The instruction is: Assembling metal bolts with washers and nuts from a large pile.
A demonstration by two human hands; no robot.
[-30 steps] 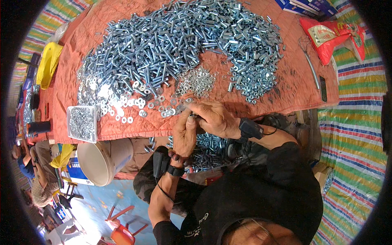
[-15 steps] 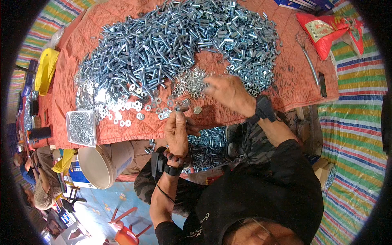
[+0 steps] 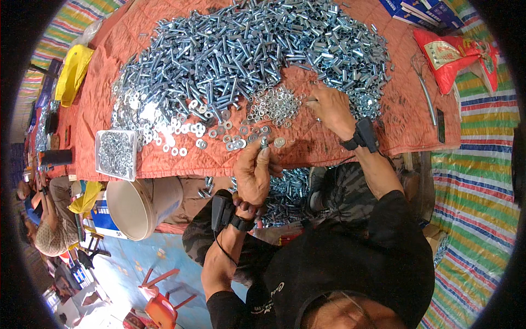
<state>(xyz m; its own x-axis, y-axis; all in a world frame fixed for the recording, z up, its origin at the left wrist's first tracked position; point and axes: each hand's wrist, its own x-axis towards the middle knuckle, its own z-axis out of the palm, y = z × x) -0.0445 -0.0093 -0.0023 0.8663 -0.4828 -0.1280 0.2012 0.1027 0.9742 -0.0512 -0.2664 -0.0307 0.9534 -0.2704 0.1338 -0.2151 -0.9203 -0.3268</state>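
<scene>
Bolt (image 3: pixel 263 142) pinched in left hand (image 3: pixel 253 174) (mostly hidden), right hand (image 3: pixel 330 108) among nuts (image 3: pixel 275 104)

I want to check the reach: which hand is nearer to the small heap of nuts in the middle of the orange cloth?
Right. The right hand lies just beside the small heap of nuts, at its right edge. The left hand is below it, near the cloth's front edge, holding a bolt.

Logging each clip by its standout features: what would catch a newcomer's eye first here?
A huge heap of shiny silver bolts covers the far half of the orange cloth-covered table, with flat silver washers scattered at its near left edge. The right hand reaches into a small pile of silver nuts, while the left hand holds a single silver bolt upright at the table's near edge.
</scene>
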